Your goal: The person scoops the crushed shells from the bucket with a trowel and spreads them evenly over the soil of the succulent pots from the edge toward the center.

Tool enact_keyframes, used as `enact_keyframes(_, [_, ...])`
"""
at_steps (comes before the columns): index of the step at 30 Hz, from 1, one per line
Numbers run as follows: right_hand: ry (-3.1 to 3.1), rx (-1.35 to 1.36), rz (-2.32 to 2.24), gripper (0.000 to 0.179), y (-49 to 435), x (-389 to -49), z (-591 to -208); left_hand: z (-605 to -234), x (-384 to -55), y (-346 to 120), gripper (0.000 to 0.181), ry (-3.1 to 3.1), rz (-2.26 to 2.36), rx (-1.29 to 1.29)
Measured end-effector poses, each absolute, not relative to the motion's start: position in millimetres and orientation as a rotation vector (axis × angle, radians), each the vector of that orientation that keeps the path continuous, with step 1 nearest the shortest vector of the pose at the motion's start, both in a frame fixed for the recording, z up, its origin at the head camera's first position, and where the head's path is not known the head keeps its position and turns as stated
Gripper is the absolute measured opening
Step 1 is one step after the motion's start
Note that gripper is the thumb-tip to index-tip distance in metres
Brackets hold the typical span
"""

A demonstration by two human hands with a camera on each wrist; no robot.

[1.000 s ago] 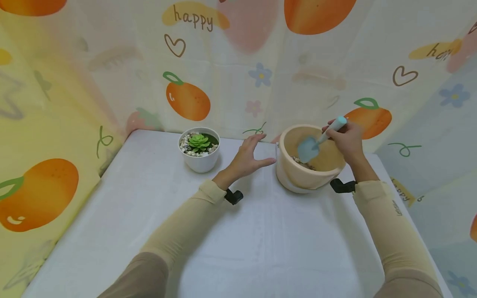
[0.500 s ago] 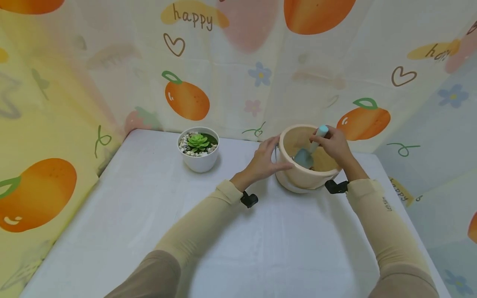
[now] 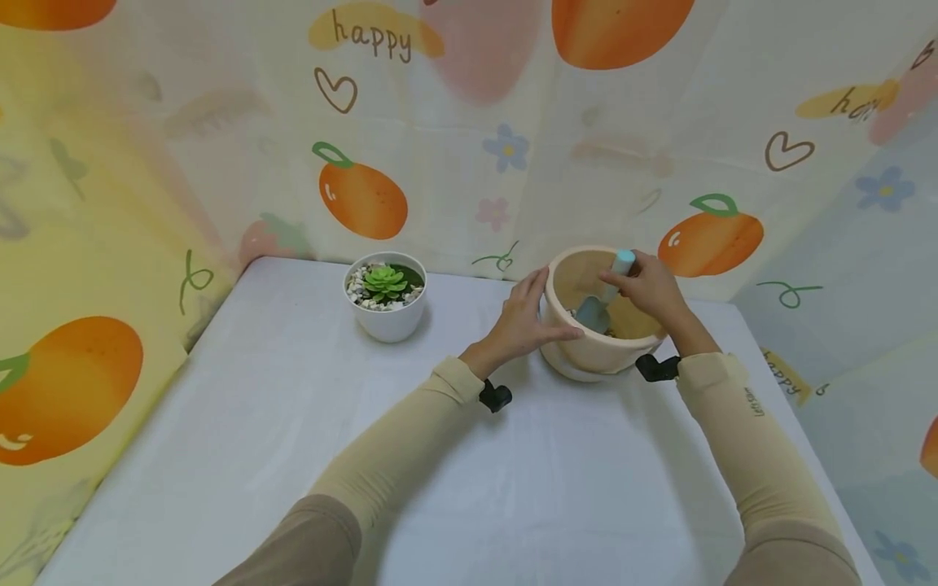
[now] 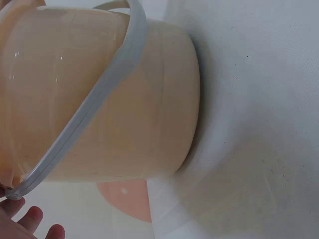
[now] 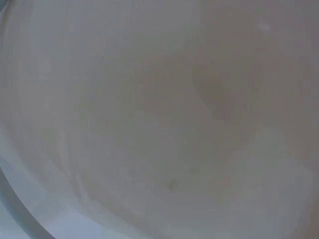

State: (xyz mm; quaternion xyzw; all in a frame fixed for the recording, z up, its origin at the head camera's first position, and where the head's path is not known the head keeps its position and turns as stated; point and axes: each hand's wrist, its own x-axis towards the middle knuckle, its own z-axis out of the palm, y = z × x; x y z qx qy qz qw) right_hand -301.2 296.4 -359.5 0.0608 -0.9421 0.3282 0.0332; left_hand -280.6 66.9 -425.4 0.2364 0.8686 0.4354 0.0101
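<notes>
A peach-coloured bucket (image 3: 608, 356) stands upright at the back right. My left hand (image 3: 519, 324) holds its left side, thumb on the front rim, fingers spread round the far side. In the left wrist view the pale grey bail handle (image 4: 84, 119) hangs across the bucket's wall, with fingertips (image 4: 32, 216) at its lower end. My right hand (image 3: 652, 289) grips the light blue handle of a small shovel (image 3: 593, 315), whose grey-blue blade is inside the bucket. Small stones partly show around the blade. Blurred bucket wall (image 5: 149, 109) fills most of the right wrist view.
A white pot (image 3: 390, 324) with a green succulent (image 3: 385, 282) and white pebbles stands to the left on the white-covered table (image 3: 242, 407). Printed cloth (image 3: 440, 187) hangs right behind the table, and more hangs at both sides.
My left hand has moved right from the table's middle and taken hold of the bucket. My right hand has moved left and tilted the shovel steeper, its blade deeper inside.
</notes>
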Motion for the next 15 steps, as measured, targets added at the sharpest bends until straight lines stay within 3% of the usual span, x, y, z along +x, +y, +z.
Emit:
enact_keyframes(10, [-2.806, 0.277, 0.893, 0.027, 296, -302, -366, -426, -281, 68, 0.114, 2.691, 1.397, 0.731])
enact_keyframes(15, [-2.831, 0.349, 1.048, 0.028, 290, -301, -369, -426, -281, 67, 0.114, 2.674, 1.410, 0.717])
